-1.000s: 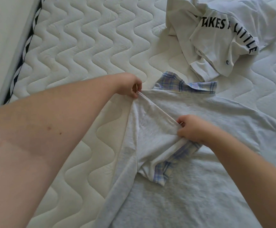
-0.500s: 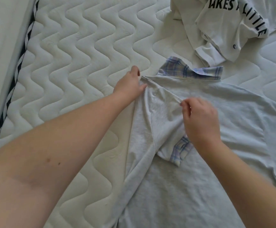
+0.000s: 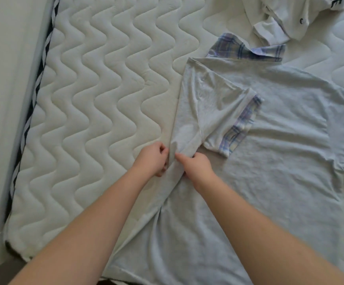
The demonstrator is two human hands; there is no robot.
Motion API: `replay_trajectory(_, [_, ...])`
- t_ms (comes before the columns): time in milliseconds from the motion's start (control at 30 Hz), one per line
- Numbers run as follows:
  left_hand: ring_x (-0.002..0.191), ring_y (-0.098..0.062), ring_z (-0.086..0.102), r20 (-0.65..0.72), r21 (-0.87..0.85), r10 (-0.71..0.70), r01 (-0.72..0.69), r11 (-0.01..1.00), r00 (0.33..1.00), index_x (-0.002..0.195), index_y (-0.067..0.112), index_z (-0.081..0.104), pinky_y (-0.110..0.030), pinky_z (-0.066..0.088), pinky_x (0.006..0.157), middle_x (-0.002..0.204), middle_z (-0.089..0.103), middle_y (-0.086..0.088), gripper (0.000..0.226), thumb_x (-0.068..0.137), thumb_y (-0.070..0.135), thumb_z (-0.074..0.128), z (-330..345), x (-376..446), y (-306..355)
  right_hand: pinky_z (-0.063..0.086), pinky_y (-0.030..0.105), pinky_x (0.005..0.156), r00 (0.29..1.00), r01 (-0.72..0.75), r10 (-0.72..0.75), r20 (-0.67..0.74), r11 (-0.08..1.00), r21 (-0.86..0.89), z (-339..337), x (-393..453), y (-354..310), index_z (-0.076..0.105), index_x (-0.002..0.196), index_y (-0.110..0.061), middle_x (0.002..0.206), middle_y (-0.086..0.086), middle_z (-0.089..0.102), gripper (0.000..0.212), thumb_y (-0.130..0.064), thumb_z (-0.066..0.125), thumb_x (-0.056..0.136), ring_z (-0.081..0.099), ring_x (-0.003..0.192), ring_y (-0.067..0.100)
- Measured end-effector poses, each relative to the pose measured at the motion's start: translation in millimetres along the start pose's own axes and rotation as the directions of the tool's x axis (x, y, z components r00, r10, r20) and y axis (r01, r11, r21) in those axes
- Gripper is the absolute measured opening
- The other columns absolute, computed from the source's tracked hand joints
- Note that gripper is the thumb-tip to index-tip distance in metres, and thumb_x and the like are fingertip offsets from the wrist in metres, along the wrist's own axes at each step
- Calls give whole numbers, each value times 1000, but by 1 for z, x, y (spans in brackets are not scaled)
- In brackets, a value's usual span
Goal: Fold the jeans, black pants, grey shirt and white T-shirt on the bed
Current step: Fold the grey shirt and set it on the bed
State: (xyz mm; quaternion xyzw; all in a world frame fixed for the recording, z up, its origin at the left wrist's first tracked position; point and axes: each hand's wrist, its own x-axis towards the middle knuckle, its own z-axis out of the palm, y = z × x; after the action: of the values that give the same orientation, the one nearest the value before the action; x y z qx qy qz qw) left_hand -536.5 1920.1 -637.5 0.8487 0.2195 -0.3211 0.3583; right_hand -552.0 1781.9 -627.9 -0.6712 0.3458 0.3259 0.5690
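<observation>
Two bare arms reach out over the bed (image 3: 97, 95) from the bottom of the view. The left hand (image 3: 152, 159) and the right hand (image 3: 195, 165) sit close together, with a raised ridge of cloth between them. Both hands have curled fingers that pinch the left side edge of the grey shirt (image 3: 269, 161), just under the sleeve (image 3: 224, 118).

The grey shirt lies spread out on the mattress, neck end away from the person. Its left sleeve is turned in over the body, so the checked cuff (image 3: 239, 128) rests on the grey cloth. The other sleeve sticks out to the right. The checked collar (image 3: 247, 50) lies at the far end.

The shirt looks soft and light — it bends and wrinkles wherever fingers touch it. It will not slip much, but it can bunch up. A good place to hold it seems to be the side edge, one hand high and one hand low, so the fold stays straight.

Farther away, at the top right, the white T-shirt (image 3: 286, 19) lies in a crumpled heap with black letters on it — not folded yet. The jeans and black pants are not in view.
</observation>
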Motion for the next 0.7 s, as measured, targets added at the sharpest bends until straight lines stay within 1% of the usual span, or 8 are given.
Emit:
replay_trajectory(67, [60, -28, 70, 71, 159, -43, 31, 987, 997, 82, 18, 56, -38, 60, 57, 75, 71, -9, 23, 99, 31, 47, 3, -21, -19, 54, 50, 89, 1000, -6, 5, 14, 999, 53, 2, -1, 2, 66, 112, -3, 108, 15, 70, 36, -23, 69, 82, 67, 100, 31])
replay_trajectory(167, [92, -30, 66, 103, 416, -46, -1, 909, 994, 85, 19, 57, -33, 49, 76, 100, 70, -13, 27, 99, 38, 44, 10, -52, -48, 59, 38, 70, 985, -112, 82, 149, 972, 204, 3, -8, 11, 57, 114, -14, 107, 7, 67, 27, -14, 61, 88, 66, 93, 23])
replay_trajectory(267, [107, -31, 60, 119, 423, -100, 41, 905, 988, 92, 16, 60, -35, 46, 87, 112, 67, -15, 41, 100, 49, 37, 19, -87, -64, 57, 31, 64, 957, -198, 130, 260, 947, 253, -1, -28, 21, 56, 106, -17, 102, 9, 67, 12, -13, 54, 95, 67, 89, 23])
replay_trajectory(367, [112, -33, 59, 124, 360, -149, 95, 928, 981, 104, 8, 61, -37, 45, 89, 117, 65, -19, 52, 102, 51, 31, 28, -121, -71, 55, 28, 54, 958, -226, 170, 231, 943, 244, -8, -47, 32, 58, 102, -13, 92, 10, 67, 10, -19, 50, 100, 67, 78, 22])
replay_trajectory(467, [102, -34, 62, 100, 282, -149, 116, 952, 984, 98, 11, 57, -36, 46, 82, 108, 66, -18, 44, 102, 48, 33, 36, -150, -75, 57, 33, 69, 982, -166, 144, 123, 968, 188, -20, -58, 40, 58, 105, -13, 100, 9, 67, 16, -25, 49, 101, 67, 89, 23])
replay_trajectory(533, [81, -30, 69, 119, 141, -166, 149, 979, 979, 97, 11, 56, -38, 56, 75, 96, 68, -15, 38, 102, 44, 37, 43, -166, -76, 58, 34, 76, 993, -101, 91, 74, 984, 146, -29, -61, 44, 61, 102, -13, 105, 8, 68, 17, -28, 52, 99, 67, 96, 24])
replay_trajectory(600, [53, -18, 67, 190, -108, -172, 194, 975, 967, 90, 15, 57, -34, 59, 55, 84, 67, -12, 26, 101, 36, 45, 51, -179, -77, 57, 30, 70, 994, -64, 52, 97, 991, 121, -35, -64, 48, 63, 104, -13, 102, 4, 69, 19, -30, 57, 97, 68, 91, 20])
replay_trajectory(700, [50, -11, 64, 111, -134, -109, 123, 983, 988, 85, 23, 55, -30, 55, 54, 74, 65, -3, 12, 97, 26, 54, 60, -187, -87, 53, 28, 69, 977, -87, 88, 196, 996, -13, -38, -69, 60, 66, 109, -15, 96, -1, 71, 22, -29, 66, 92, 65, 80, 13])
